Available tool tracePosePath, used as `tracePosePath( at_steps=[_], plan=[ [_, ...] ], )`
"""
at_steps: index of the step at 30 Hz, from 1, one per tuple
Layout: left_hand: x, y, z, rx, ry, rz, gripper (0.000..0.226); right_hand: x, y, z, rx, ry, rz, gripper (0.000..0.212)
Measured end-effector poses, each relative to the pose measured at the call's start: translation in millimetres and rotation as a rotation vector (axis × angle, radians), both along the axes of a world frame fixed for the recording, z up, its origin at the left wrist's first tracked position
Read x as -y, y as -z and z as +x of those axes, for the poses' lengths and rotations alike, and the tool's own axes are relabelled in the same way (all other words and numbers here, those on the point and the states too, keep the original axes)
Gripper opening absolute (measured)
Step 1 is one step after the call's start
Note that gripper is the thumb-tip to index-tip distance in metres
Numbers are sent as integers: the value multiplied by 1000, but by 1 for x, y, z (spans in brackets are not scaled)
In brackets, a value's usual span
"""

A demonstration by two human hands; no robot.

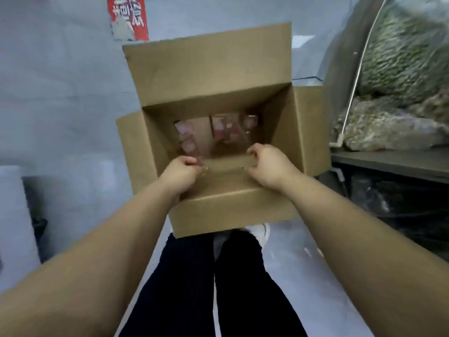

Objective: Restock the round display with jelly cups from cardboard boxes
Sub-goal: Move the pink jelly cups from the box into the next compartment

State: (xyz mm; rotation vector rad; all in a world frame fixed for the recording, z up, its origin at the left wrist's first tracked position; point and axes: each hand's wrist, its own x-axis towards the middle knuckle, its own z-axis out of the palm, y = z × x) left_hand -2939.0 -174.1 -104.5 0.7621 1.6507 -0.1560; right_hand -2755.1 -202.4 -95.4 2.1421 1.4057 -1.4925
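An open cardboard box (213,76) stands on the floor in front of my legs, all its flaps folded out. Deep inside lie a few clear jelly cups (226,131) with pink and red contents, blurred. More pink cups (185,139) sit at the box's left inner side. My left hand (181,173) is curled at the near inner edge and pinches a clear plastic piece, apparently a cup or its wrap. My right hand (269,164) grips the near inner wall of the box with curled fingers.
The round display (398,76) with a clear curved cover and heaps of bulk goods rises at the right, its dark base (388,190) below. A red torn poster (128,18) hangs on the grey wall behind. A white shoe (261,233) shows under the box.
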Motion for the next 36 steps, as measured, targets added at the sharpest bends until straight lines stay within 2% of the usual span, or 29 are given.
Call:
tracePosePath(
  at_steps=[2,3,5,8,10,13,17,19,22,27,30,32,33,36],
  plan=[
    [-11,44,5,-8,66,-55,31,-18,44,5,75,-62,-39,59],
    [-14,66,8,-35,196,-45,37,-28,62,8,133,-74,-19,62],
    [-21,104,14,-97,591,-8,50,-49,93,12,230,-132,29,62],
    [-23,138,19,-252,1129,133,38,-67,135,13,262,-242,5,57],
    [-18,149,22,-330,1296,198,34,-69,155,13,287,-261,-15,47],
    [-12,152,27,-348,1453,300,35,-57,154,10,307,-300,-20,41],
    [-21,134,21,-330,1411,257,32,-34,118,2,323,-257,-81,39],
    [-19,123,10,-321,1455,210,35,-24,98,-6,281,-214,-102,33],
    [-15,119,-5,-355,1544,120,38,-13,81,-10,223,-155,-95,35],
    [-13,138,-11,-454,1741,247,40,-15,94,-10,198,-168,-46,37],
    [-15,144,-12,-429,1784,252,38,-15,100,-12,176,-197,-31,36],
    [-19,139,-13,-391,1643,212,37,-18,100,-10,187,-130,-8,35],
    [-20,133,-11,-365,1488,208,39,-19,98,-9,171,-49,4,35],
    [-18,99,4,-132,797,251,55,-19,77,-7,21,278,17,37]
  ],
)
